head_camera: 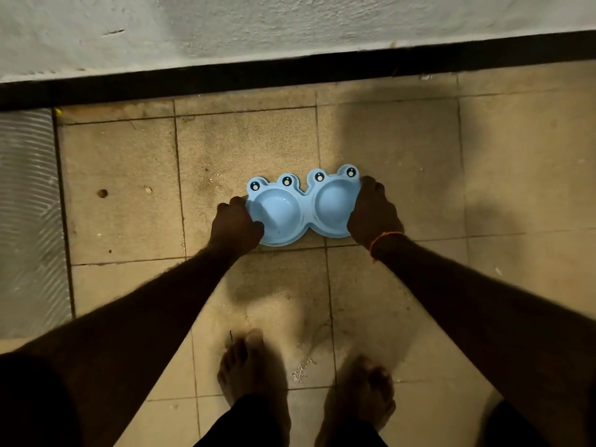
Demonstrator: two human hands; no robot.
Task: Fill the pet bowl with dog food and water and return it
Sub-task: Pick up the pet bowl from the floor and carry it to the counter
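A light blue double pet bowl (303,208), shaped like two frog faces with round eyes along its far rim, is low over the tiled floor in the middle of the head view. Both of its round wells look empty. My left hand (235,225) grips the bowl's left end, fingers curled over the rim. My right hand (372,214) grips the right end; an orange thread circles that wrist. Whether the bowl rests on the floor or is slightly lifted cannot be told.
The floor is beige tile (129,188) with damp patches. A white wall (290,24) with a black skirting strip (290,72) runs across the top. A ribbed grey mat (29,221) lies at the left. My bare feet (306,375) stand below the bowl.
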